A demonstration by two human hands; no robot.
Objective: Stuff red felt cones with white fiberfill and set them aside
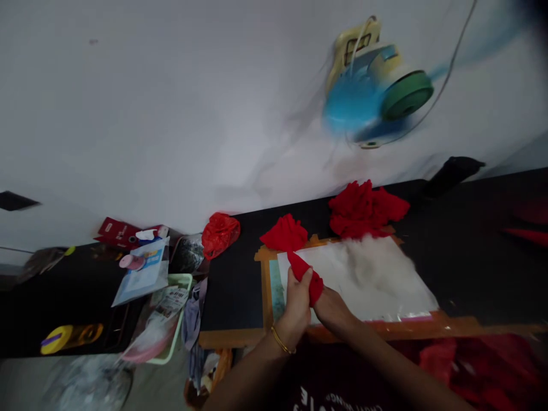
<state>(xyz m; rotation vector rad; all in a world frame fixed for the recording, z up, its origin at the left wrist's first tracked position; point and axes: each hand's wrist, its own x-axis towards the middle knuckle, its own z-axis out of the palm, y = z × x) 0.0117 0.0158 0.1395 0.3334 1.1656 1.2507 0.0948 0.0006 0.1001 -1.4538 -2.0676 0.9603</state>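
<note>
The left hand (298, 294) pinches the cloth (302, 267) over the sheet (385, 279) — probably to steady it — while the right hand (330, 307) meets its near end (fingers hidden; I cannot tell its grip). A pile (366, 212) lies beyond, perhaps for easy reach.

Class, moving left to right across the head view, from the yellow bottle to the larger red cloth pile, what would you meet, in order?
Yellow bottle, pink cylinder, red plastic bag, held red cloth, larger red cloth pile.
</note>
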